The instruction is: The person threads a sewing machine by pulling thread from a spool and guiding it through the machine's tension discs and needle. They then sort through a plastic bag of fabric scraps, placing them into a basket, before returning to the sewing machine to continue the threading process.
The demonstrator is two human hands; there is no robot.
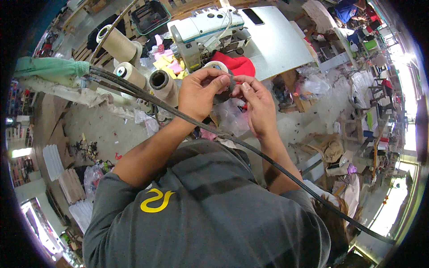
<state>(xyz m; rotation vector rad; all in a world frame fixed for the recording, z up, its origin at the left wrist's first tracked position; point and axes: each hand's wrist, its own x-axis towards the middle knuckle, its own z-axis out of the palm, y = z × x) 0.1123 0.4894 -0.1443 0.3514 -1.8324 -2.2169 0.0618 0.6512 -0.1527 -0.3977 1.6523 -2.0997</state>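
Seemingly, a small dark piece [225, 90] is pinched between both closed hands, left [199, 91] and right [255, 105], before the sewing machine [208, 31], demanding fine fingertip control.

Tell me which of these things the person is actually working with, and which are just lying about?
In use: left hand and right hand, both pinching a small dark piece.

Lying about: sewing machine, red cloth, thread cones, clear plastic bag.

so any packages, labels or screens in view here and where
Dark flat screen-like slab: top centre, lying on the grey table right of the sewing machine; black rectangle.
Clear plastic bags: just below both hands; crumpled, see-through.
Yellow curved mark: on the grey shirt.
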